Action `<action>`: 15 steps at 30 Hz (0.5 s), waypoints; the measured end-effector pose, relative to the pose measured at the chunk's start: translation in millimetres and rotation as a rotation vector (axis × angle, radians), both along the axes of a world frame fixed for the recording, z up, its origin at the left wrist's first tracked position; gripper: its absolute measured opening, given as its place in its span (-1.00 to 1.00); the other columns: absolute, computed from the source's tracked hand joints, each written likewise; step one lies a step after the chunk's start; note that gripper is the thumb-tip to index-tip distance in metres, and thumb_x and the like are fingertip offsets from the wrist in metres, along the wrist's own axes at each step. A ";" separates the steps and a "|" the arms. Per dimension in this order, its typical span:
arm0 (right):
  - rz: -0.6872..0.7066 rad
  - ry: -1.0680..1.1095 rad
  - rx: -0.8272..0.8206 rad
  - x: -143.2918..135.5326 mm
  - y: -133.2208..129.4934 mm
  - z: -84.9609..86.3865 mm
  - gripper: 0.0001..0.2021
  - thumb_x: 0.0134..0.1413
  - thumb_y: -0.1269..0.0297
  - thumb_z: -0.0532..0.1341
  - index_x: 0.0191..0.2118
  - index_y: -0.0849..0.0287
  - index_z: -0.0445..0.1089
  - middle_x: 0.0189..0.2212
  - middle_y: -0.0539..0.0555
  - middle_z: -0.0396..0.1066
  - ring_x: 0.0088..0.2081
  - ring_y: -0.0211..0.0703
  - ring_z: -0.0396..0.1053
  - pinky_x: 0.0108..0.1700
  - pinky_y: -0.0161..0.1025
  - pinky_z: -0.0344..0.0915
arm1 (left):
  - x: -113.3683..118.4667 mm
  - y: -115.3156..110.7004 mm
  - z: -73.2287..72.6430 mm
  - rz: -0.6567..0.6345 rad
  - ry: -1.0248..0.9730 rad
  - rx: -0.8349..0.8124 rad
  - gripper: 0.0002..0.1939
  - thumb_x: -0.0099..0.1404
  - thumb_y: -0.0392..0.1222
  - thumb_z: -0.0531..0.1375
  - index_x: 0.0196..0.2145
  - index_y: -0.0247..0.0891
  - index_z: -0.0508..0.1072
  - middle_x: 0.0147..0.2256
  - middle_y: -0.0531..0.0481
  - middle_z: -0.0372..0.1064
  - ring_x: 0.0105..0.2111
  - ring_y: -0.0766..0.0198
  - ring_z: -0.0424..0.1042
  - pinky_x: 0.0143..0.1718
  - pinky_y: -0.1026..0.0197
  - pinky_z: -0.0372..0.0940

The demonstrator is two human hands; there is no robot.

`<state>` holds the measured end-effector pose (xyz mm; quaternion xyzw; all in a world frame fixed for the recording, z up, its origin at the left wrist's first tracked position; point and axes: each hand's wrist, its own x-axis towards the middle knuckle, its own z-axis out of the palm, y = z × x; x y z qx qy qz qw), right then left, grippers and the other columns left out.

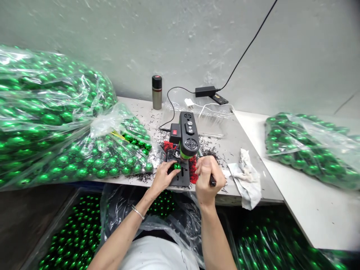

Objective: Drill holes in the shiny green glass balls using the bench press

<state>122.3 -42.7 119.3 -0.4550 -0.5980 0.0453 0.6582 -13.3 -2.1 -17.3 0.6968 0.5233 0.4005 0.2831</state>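
Between the thumb and fingers of my left hand (164, 175) is a shiny green ball (177, 165), held at the black base plate (180, 180) of a small bench press machine (189, 131). The machine's black head, with two round vents and buttons, stands right above the ball. My right hand (209, 174) is wrapped around a lever handle (212, 181) on the machine's right side; only its black end shows below the fist. Red bits (193, 168) and many small black pieces lie around the base.
Big clear bags of green balls (50, 120) fill the left side. Another bag (306, 146) lies right. A bottle (156, 93), power adapter (206, 91), clear plastic tray (216, 125) and crumpled cloth (246, 180) are on the table. More green balls (75, 232) are below the edge.
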 end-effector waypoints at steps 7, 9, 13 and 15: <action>0.002 -0.005 0.005 0.2 -1.9 -4.3 -0.66 0.34 0.38 0.04 -0.53 0.11 0.17 -0.55 -0.06 0.22 -0.47 -0.29 0.28 -0.39 -0.26 0.20 | 5.5 -0.4 0.4 -0.045 0.078 0.178 -0.69 0.34 -0.10 0.29 0.01 -0.20 0.53 -0.11 -0.14 0.56 -0.08 0.04 0.47 0.02 -0.04 0.33; 0.002 -0.006 0.020 -0.1 -3.9 -10.9 -0.68 0.33 0.40 0.04 -0.51 0.11 0.18 -0.55 -0.05 0.24 -0.46 -0.28 0.29 -0.40 -0.26 0.21 | 6.9 -0.2 -1.2 -0.049 0.068 0.213 -0.69 0.36 -0.10 0.28 0.01 -0.22 0.52 -0.08 -0.16 0.56 -0.07 0.03 0.47 0.01 -0.05 0.34; 0.000 -0.028 0.074 0.1 -6.1 -36.2 -0.71 0.30 0.45 0.03 -0.48 0.12 0.21 -0.52 -0.04 0.28 -0.46 -0.28 0.30 -0.42 -0.27 0.22 | 8.0 0.6 -5.3 -0.043 0.064 0.247 -0.71 0.37 -0.09 0.26 0.00 -0.22 0.52 -0.07 -0.17 0.56 -0.07 0.03 0.47 0.00 -0.05 0.35; -0.005 -0.070 0.130 1.1 -4.7 -52.4 -0.71 0.31 0.44 0.01 -0.48 0.11 0.20 -0.52 -0.04 0.27 -0.47 -0.27 0.29 -0.41 -0.25 0.24 | 7.9 0.7 -6.5 -0.045 0.064 0.259 -0.71 0.37 -0.08 0.26 0.00 -0.21 0.52 -0.08 -0.16 0.56 -0.08 0.04 0.48 -0.01 -0.05 0.36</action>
